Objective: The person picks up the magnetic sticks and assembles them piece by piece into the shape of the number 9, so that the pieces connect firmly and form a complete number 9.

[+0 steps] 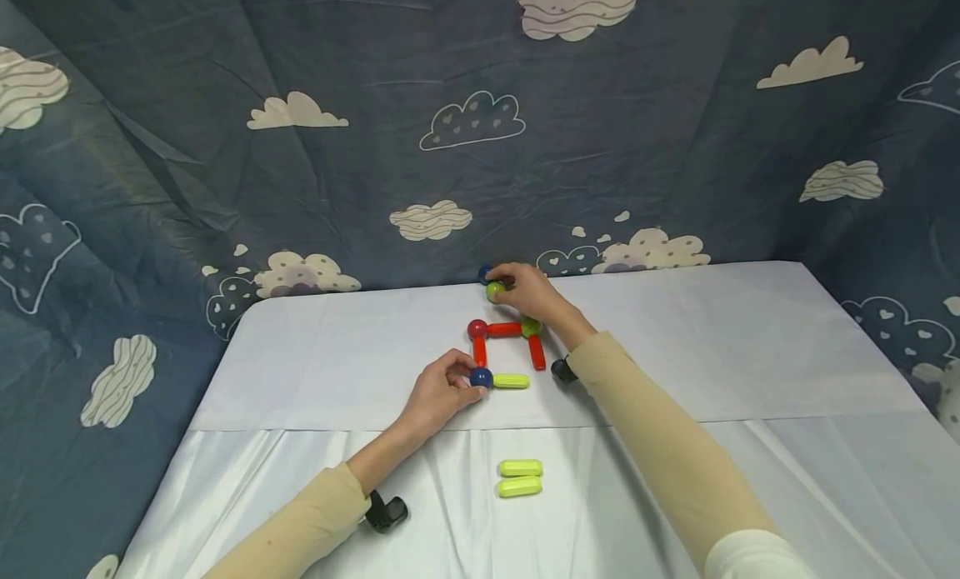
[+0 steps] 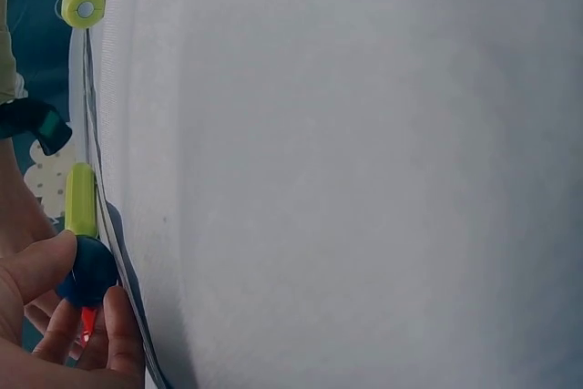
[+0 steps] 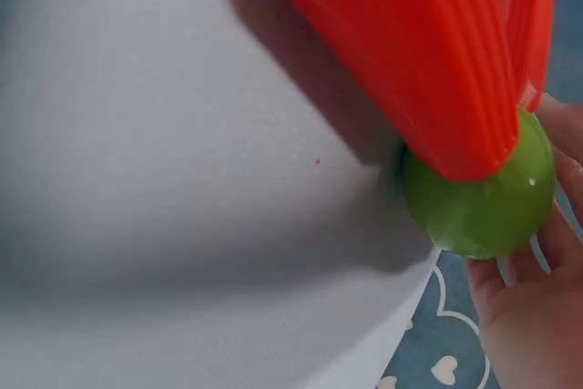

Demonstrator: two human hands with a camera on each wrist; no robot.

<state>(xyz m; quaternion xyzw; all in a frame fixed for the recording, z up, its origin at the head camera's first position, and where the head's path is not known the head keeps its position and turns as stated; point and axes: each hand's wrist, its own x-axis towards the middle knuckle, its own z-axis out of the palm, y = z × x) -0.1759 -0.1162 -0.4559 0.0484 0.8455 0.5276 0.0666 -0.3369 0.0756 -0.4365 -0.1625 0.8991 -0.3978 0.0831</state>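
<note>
My left hand (image 1: 442, 387) pinches a blue ball (image 1: 482, 378) between thumb and fingers; the left wrist view shows this blue ball (image 2: 88, 271) close up. From it a yellow-green rod (image 1: 511, 381) points right, and a red rod (image 1: 479, 351) runs back to a red ball (image 1: 477, 329). Another red rod (image 1: 504, 329) joins that ball to a green ball (image 1: 531, 326), which carries a further red rod (image 1: 537, 352) pointing forward. Behind these, my right hand (image 1: 536, 294) pinches a loose green ball (image 1: 495, 291) beside a second blue ball (image 1: 485, 273), partly hidden by the fingers.
Two yellow-green rods (image 1: 520, 477) lie side by side nearer the front of the white-covered table (image 1: 300, 371). A dark cloth with cloud prints (image 1: 375, 171) hangs along the table's back edge. Both wrists wear black cameras, one by the left sleeve (image 1: 387, 512).
</note>
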